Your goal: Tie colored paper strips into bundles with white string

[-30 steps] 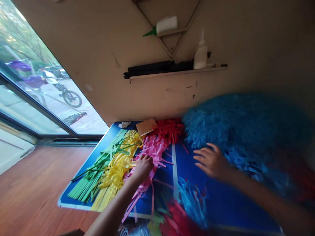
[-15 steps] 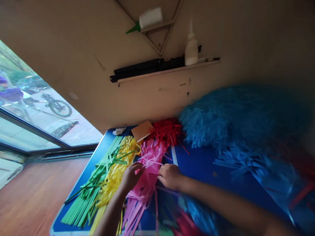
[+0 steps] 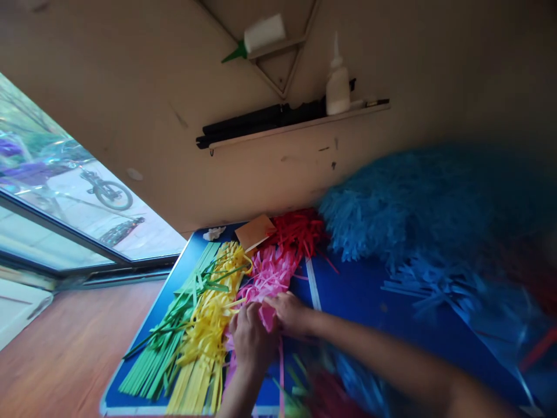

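Note:
Both of my hands meet over the pile of pink paper strips (image 3: 266, 274) on the blue table (image 3: 357, 293). My left hand (image 3: 251, 338) is closed, fingers curled down on the pink strips at their near end. Beside it, touching, my right hand (image 3: 290, 312) is also closed in a pinch on pink strips. Yellow strips (image 3: 209, 316) lie just left of my left hand, with green strips (image 3: 172, 325) further left. Red strips (image 3: 298, 229) sit behind the pink pile.
A big fluffy blue paper mass (image 3: 418, 209) fills the right side of the table. A brown card (image 3: 255, 231) and a white scrap (image 3: 214, 233) lie at the back. A wall shelf (image 3: 296, 125) holds a glue bottle (image 3: 337, 87). A window (image 3: 56, 191) is at left.
My right hand came from the blue mass across to the pink strips and joined the left hand. My left hand slid nearer along the pink pile and closed on it.

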Demonstrator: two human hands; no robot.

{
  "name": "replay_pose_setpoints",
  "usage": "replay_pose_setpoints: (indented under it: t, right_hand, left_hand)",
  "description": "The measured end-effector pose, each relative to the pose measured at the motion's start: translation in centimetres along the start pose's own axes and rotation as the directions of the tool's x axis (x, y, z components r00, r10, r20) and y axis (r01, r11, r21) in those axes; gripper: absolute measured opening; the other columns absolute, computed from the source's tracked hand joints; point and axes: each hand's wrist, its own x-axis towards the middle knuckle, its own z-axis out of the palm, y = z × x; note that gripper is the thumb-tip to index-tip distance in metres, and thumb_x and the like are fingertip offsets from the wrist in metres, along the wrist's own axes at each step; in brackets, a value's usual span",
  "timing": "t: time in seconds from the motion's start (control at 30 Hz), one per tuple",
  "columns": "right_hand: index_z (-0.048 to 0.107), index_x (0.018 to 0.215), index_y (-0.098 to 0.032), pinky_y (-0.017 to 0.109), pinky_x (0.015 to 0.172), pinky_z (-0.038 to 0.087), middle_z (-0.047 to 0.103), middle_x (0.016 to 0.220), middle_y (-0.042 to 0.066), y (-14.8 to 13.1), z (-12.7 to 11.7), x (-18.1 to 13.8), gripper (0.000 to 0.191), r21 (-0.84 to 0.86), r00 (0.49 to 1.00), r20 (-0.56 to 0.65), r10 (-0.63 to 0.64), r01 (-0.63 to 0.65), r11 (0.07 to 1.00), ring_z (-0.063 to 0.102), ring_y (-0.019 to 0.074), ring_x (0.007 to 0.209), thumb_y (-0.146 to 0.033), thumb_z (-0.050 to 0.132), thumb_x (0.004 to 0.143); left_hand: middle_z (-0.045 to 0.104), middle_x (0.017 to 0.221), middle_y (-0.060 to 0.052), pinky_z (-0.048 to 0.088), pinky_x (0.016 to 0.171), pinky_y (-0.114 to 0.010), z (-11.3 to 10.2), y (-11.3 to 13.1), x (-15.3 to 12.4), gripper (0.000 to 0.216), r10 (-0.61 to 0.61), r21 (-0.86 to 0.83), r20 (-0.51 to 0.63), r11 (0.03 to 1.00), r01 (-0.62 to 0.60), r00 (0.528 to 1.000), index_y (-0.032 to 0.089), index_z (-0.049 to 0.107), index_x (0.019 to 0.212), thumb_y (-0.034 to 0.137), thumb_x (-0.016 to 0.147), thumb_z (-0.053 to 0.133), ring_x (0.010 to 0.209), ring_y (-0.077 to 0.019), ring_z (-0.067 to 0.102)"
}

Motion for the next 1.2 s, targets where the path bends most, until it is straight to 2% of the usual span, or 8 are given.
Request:
replay_pose_setpoints:
  t: [0.17,0.37,0.57,0.77,0.87,0.97,1.07,1.2]
  right_hand:
    - [0.050,0.135,-0.018,0.035,0.094,0.046,0.069,0.117,0.008,-0.3,0.1,0.1,0.053,0.009,1.000,-0.012,-0.024,0.025,1.000,0.064,0.0223,0.107,-0.010,0.048,0.083]
    - [0.058,0.127,-0.012,0.055,0.104,0.035,0.068,0.112,0.017,-0.4,1.2,-0.3,0.045,-0.171,1.000,0.029,0.002,0.003,0.985,0.061,0.0327,0.109,-0.031,0.059,0.085]
    - [0.071,0.092,-0.015,0.064,0.096,0.035,0.070,0.106,0.016,-0.6,1.5,-1.2,0.026,-0.232,0.996,0.064,-0.058,0.071,0.970,0.058,0.0365,0.106,-0.039,0.063,0.084]
    - [0.070,0.081,-0.013,0.049,0.093,0.042,0.071,0.093,0.013,-1.3,-2.0,-1.8,0.014,-0.190,0.998,0.003,-0.062,0.061,0.980,0.062,0.0300,0.095,-0.025,0.068,0.074]
    - [0.069,0.098,-0.016,0.042,0.092,0.043,0.071,0.098,0.009,-3.8,-6.0,-2.9,0.021,-0.104,0.987,-0.157,-0.015,-0.001,0.995,0.062,0.0251,0.097,-0.018,0.058,0.081]
    - [0.049,0.135,-0.025,0.028,0.077,0.050,0.069,0.109,0.002,-7.4,-9.2,-3.6,0.048,0.382,0.940,-0.337,0.049,0.089,0.920,0.064,0.0152,0.084,-0.015,0.044,0.088]
    - [0.045,0.137,-0.029,0.020,0.056,0.044,0.068,0.094,-0.003,-9.4,-10.5,-3.2,0.062,0.684,0.952,-0.288,0.107,0.126,0.719,0.058,0.0109,0.064,-0.006,0.046,0.080]
    - [0.048,0.128,-0.021,0.019,0.053,0.042,0.060,0.076,-0.005,-8.8,-9.6,-1.8,0.053,0.735,0.951,-0.236,0.202,0.039,0.677,0.055,0.0110,0.060,-0.006,0.049,0.078]
  left_hand:
    - [0.072,0.083,-0.013,0.038,0.089,-0.050,1.1,0.1,1.2,0.029,-0.211,0.191,0.261,0.968,0.164,0.942,0.016,0.062,0.090,0.037,0.092,0.044,0.087,-0.0315,0.068]
    - [0.077,0.086,-0.005,0.040,0.077,-0.037,-3.0,-3.9,5.8,0.023,-0.258,0.258,0.412,0.953,0.160,0.874,0.024,0.067,0.087,0.033,0.090,0.047,0.083,-0.0232,0.069]
    - [0.075,0.092,-0.010,0.037,0.085,-0.046,-10.5,-6.3,16.4,0.032,-0.303,0.423,0.310,0.893,0.154,0.901,0.021,0.072,0.099,0.035,0.090,0.045,0.086,-0.0272,0.067]
    - [0.069,0.101,-0.015,0.030,0.098,-0.052,-15.5,-1.2,24.3,0.037,-0.082,0.529,0.112,0.849,0.011,0.990,0.013,0.072,0.097,0.023,0.091,0.036,0.100,-0.0304,0.060]
    - [0.068,0.095,-0.009,0.019,0.111,-0.047,-15.0,2.8,23.4,0.030,0.163,0.518,0.182,0.822,-0.235,0.970,0.018,0.073,0.084,0.025,0.090,0.044,0.104,-0.0270,0.057]
    - [0.066,0.086,-0.008,0.031,0.106,-0.043,-13.3,5.4,20.5,0.032,0.354,0.506,0.253,0.745,-0.435,0.901,0.018,0.072,0.083,0.020,0.091,0.041,0.092,-0.0246,0.060]
    - [0.065,0.086,-0.009,0.044,0.083,-0.036,-12.0,5.9,17.6,0.031,0.349,0.465,0.253,0.774,-0.430,0.902,0.018,0.072,0.085,0.019,0.090,0.041,0.084,-0.0244,0.061]
    - [0.066,0.084,-0.008,0.046,0.077,-0.035,-11.2,4.5,14.4,0.028,0.375,0.373,0.145,0.837,-0.401,0.916,0.021,0.072,0.085,0.023,0.090,0.045,0.081,-0.0244,0.062]
